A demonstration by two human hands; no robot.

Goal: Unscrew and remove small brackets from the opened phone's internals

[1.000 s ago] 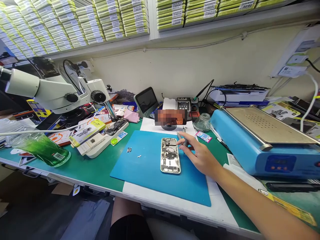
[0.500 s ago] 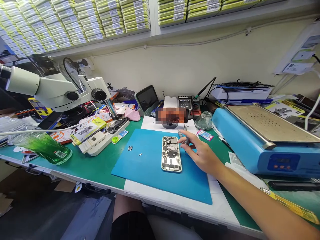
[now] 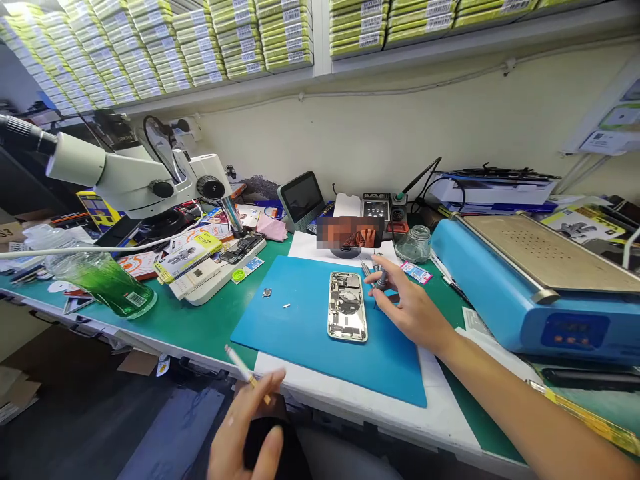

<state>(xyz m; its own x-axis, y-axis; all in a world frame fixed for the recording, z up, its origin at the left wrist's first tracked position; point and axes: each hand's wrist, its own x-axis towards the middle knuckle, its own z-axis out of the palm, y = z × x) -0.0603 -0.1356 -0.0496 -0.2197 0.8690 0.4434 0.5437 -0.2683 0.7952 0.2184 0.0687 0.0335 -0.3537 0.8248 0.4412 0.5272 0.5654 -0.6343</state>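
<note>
A white phone (image 3: 347, 307) lies opened on the blue mat (image 3: 305, 360), its inner parts facing up. My right hand (image 3: 413, 303) is just to the right of it, fingers closed round a grey metal screwdriver (image 3: 382, 279) that points down. A second slim metal tool (image 3: 365, 268) shows by the fingertips; its kind is unclear. At the table's front edge my left hand (image 3: 243, 423) has a cigarette (image 3: 243, 365) between its fingers. Left of the phone, a small camera-like part (image 3: 267, 293) and a tiny white piece (image 3: 287, 305) rest on the mat.
A microscope (image 3: 130, 177) and a bottle of green liquid (image 3: 117, 283) stand left. A blue heating plate (image 3: 530, 287) fills the right side. Behind the mat are a propped phone (image 3: 373, 235), a glass jar (image 3: 415, 244) and a soldering station (image 3: 376, 208).
My left hand has come into view at the bottom, holding a cigarette. My right hand stays beside the phone with its tool. The whole view has shifted slightly.
</note>
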